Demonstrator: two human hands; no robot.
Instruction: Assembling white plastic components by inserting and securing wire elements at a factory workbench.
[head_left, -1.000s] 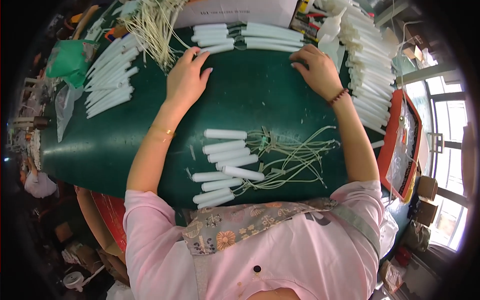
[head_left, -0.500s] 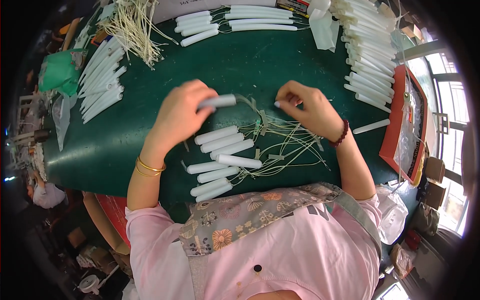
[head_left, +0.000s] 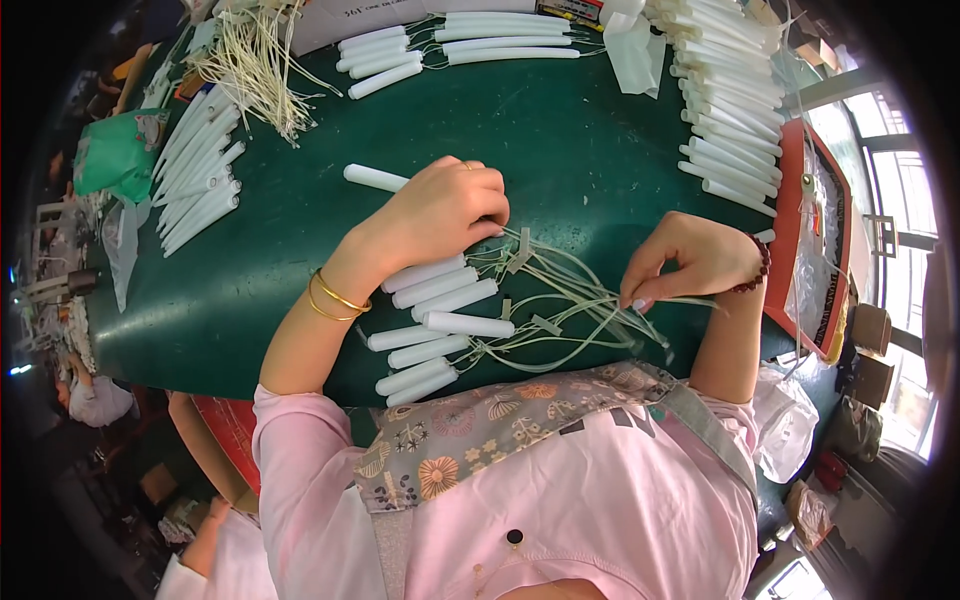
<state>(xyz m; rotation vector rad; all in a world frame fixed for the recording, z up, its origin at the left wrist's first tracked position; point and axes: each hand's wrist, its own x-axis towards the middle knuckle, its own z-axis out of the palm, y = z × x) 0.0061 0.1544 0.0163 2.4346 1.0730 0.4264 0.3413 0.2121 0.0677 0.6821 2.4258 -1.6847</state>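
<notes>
My left hand (head_left: 445, 210) is closed over a white tube (head_left: 375, 178), whose far end sticks out to the left. The fingertips pinch near where its thin pale wires come out; the part under the palm is hidden. Lower right, my right hand (head_left: 690, 260) pinches pale wires (head_left: 575, 268) between thumb and fingers, pulled out to the right. Below my left hand lie several short white tubes (head_left: 445, 295) in a staggered stack. Their wires, some with small tape-like tags (head_left: 547, 325), spread toward my right hand. Part of the stack is covered by my left wrist.
A bundle of loose cream wires (head_left: 262, 75) lies at the far left above white tubes (head_left: 200, 195). More tubes (head_left: 510, 42) sit at the back, with a long row (head_left: 735, 120) at right. An orange-red box (head_left: 800, 230) stands at the right edge. Another person's sleeve (head_left: 225, 560) shows lower left.
My left hand has moved right, and its tube now points left behind the hand. My right hand has gone down and right and now grips wires. Another person's arm has appeared lower left.
</notes>
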